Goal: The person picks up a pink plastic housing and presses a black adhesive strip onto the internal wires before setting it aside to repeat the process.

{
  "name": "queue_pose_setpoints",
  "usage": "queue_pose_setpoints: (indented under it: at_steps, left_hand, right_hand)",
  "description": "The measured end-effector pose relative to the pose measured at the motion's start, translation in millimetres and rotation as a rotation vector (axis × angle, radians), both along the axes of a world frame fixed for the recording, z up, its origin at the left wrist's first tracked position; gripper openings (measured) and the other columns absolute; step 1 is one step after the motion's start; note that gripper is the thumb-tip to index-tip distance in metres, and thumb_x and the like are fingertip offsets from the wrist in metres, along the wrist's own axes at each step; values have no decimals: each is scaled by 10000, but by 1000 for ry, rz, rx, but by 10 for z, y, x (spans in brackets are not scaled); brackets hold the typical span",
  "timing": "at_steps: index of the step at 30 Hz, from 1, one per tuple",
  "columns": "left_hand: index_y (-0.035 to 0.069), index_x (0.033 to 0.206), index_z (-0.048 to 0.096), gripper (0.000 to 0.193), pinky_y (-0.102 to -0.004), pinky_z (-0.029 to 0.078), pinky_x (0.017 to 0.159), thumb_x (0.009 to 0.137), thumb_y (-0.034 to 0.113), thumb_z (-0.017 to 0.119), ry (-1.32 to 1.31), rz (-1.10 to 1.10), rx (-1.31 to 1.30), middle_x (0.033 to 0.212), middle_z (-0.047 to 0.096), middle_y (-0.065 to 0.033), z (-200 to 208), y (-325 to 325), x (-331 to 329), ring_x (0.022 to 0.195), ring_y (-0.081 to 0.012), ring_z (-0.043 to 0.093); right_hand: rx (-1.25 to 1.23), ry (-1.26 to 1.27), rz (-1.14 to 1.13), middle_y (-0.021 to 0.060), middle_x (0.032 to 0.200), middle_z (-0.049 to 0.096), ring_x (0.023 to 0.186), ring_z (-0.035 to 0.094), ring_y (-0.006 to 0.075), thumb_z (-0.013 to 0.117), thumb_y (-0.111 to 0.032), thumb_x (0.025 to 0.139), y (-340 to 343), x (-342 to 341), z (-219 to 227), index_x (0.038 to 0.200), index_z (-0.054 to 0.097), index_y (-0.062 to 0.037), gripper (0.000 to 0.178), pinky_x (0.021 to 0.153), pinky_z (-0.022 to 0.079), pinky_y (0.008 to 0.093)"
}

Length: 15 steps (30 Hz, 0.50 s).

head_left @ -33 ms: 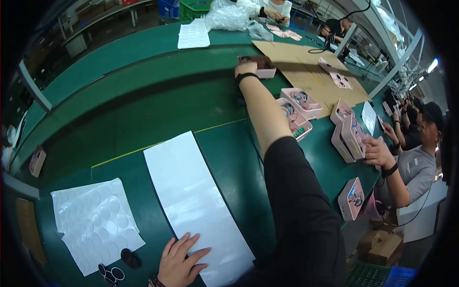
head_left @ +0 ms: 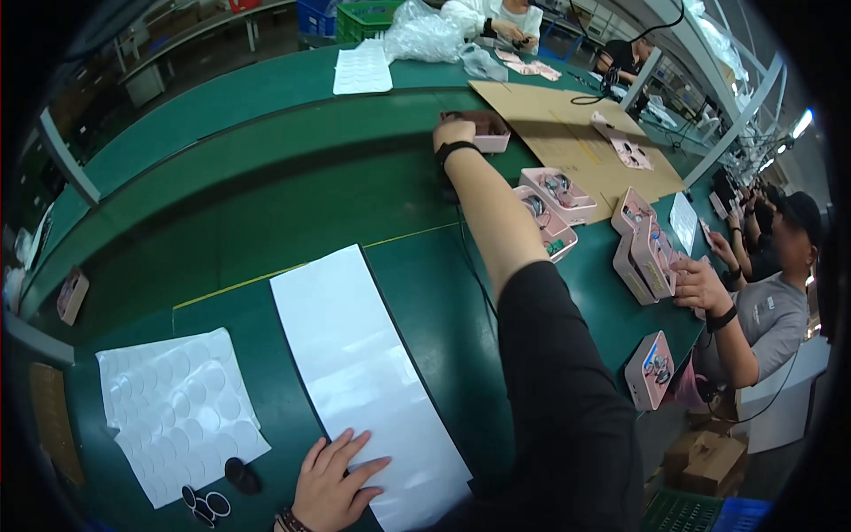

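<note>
Green bench point(head_left: 433, 297). Left hand point(head_left: 335, 486) splayed on white sheet point(head_left: 350, 332) beneath it; right hand point(head_left: 454, 132) at pink box point(head_left: 493, 144) on its right, grip unclear.

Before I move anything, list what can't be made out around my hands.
All in the head view:
Right hand: fingertips and any grip, hidden by the hand itself.
Pink box beside it: contents, lost in shadow.
White sheet under the left hand: near end, cut off by the lower edge.
Wires: individual paths, too small.
</note>
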State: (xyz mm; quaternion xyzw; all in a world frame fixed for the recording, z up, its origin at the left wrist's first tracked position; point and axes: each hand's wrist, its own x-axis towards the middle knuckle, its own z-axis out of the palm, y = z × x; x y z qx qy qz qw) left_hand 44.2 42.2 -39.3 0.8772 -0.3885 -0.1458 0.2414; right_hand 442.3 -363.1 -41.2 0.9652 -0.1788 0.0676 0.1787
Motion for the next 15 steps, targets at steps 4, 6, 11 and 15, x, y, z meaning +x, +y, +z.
queue_pose_setpoints:
  at_steps: [4, 6, 11, 15]
  left_hand:
    - [233, 1231, 631, 410, -494, 284, 1114, 834, 318, 691, -54, -21, -19, 1447, 458, -90, -57, 42, -71, 1353, -316, 409]
    - [226, 1236, 625, 424, -488, 288, 1114, 826, 309, 695, -99, -4, -12, 1442, 461, -92, -94, 49, -135, 1353, -310, 407]
    - [184, 1228, 611, 487, -472, 310, 1109, 762, 251, 735, -245, -17, 58, 1408, 489, -104, -18, 49, -299, 1340, -288, 418]
    - [159, 1205, 617, 503, -458, 330, 1100, 724, 213, 757, -277, -31, 78, 1387, 507, -102, 48, 122, -333, 1325, -280, 437]
  right_hand:
    - [-183, -132, 424, 43, 1009, 624, 939, 646, 192, 531, -171, 896, 653, -754, 123, 1003, 649, -89, 179, 702, 542, 355]
    - [-197, -341, 702, 30, 878, 583, 856, 628, 177, 575, -140, 836, 945, -1471, 302, 905, 610, -90, 92, 629, 529, 323]
    - [34, -285, 987, 56, 853, 553, 804, 609, 205, 645, -115, 741, 1466, -3394, 691, 859, 553, -47, 164, 606, 504, 328]
    - [187, -62, 902, 66, 851, 541, 810, 591, 217, 702, -146, 724, 1548, -4095, 513, 856, 543, -46, 229, 621, 494, 331]
